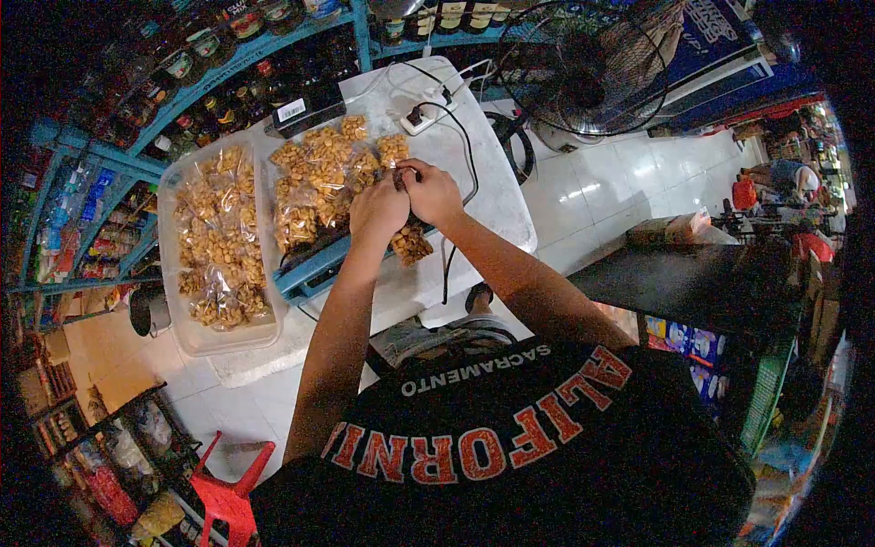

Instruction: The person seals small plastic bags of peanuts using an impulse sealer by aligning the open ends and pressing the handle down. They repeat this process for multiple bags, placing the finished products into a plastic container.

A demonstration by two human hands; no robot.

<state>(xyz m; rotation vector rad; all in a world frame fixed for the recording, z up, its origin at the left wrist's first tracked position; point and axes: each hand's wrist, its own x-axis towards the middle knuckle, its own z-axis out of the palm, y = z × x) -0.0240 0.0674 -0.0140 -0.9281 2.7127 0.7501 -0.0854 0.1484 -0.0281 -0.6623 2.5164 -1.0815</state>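
Note:
My left hand (378, 211) and my right hand (433, 193) meet over the white table, fingers closed and thumbs close together. Between them is a small dark brown bit of what looks like a plastic bag (399, 180), mostly hidden by the fingers. Under my left wrist runs a blue bar-shaped device (314, 269), apparently a heat sealer. A clear bag of light brown nuts (410, 246) shows below my right wrist. Several filled nut bags (314, 173) lie heaped just beyond the device. More fill a clear plastic tub (273, 314) at the left.
A power strip (427, 114) with cords lies on the white table (492, 196); a black cord runs down beside my right hand. Near the back edge is a dark box (305, 111). A black fan (583, 82) stands beyond, shelves of bottles surround, and a red stool (228, 492) stands lower left.

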